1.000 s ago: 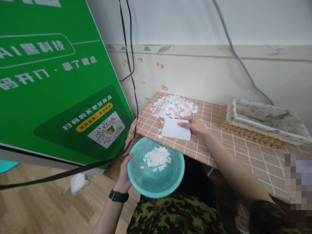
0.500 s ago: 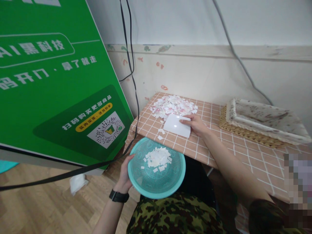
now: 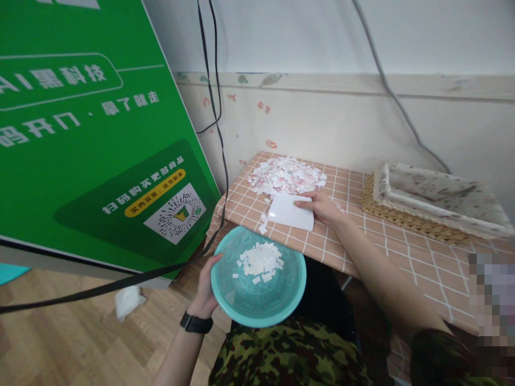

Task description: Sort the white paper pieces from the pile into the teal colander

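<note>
My left hand (image 3: 208,287) grips the rim of a round turquoise plastic colander (image 3: 257,316), held just below the table's front edge. Small white paper scraps (image 3: 261,260) lie heaped inside it. In my right hand (image 3: 322,208) is a flat white scraper card (image 3: 290,212), thumb on top, its face low over the tabletop. Some loose white scraps (image 3: 263,224) lie by the card's left edge, close to the table edge above the colander. Behind the card spreads a larger pile of white and pinkish paper scraps (image 3: 287,176).
A brown checked cloth covers the table (image 3: 402,257). A cloth-lined wicker basket (image 3: 434,203) stands on its right side. To the left rises a green cabinet (image 3: 80,177) with white lettering; a black strap (image 3: 223,161) hangs before it. A white bag (image 3: 129,302) lies on the floor.
The white scraper card has moved slightly toward me and left, nudging the loose scraps nearer the table edge. My left hand and the colander have stayed in place.
</note>
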The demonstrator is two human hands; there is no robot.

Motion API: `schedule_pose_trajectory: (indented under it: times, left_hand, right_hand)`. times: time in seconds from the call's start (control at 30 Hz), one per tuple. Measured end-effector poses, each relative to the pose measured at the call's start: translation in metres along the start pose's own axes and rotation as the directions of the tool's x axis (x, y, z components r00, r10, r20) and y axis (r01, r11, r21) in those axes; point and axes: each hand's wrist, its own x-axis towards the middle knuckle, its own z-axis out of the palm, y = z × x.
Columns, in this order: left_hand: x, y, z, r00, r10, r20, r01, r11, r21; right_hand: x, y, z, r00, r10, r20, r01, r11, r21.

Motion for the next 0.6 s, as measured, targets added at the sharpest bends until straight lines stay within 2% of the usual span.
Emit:
schedule_pose_trajectory:
  times: [0.13, 0.3, 0.47, 0.6]
  left_hand:
    - [-0.0004, -0.0002, 0.0006, 1.000, 0.017, 0.002, -0.017, 1.000, 0.007]
    - [-0.0008, 0.0001, 0.0018, 1.000, 0.007, -0.005, -0.007, 1.000, 0.006]
    - [-0.0022, 0.0006, 0.0039, 1.000, 0.024, -0.004, -0.024, 1.000, 0.011]
    - [-0.0028, 0.0008, 0.0045, 1.000, 0.024, -0.014, -0.023, 1.000, 0.012]
  right_hand:
    - [-0.0038, -0.0037, 0.0012, 0.999, 0.013, 0.046, -0.015, 1.000, 0.025]
    - [-0.0008, 0.0000, 0.0013, 1.000, -0.019, -0.016, 0.019, 1.000, 0.023]
    - [0.0009, 0.0040, 0.0014, 1.000, 0.001, 0.015, -0.001, 1.000, 0.019]
    - [0.0021, 0.0057, 0.0012, 0.999, -0.020, -0.042, 0.021, 0.999, 0.026]
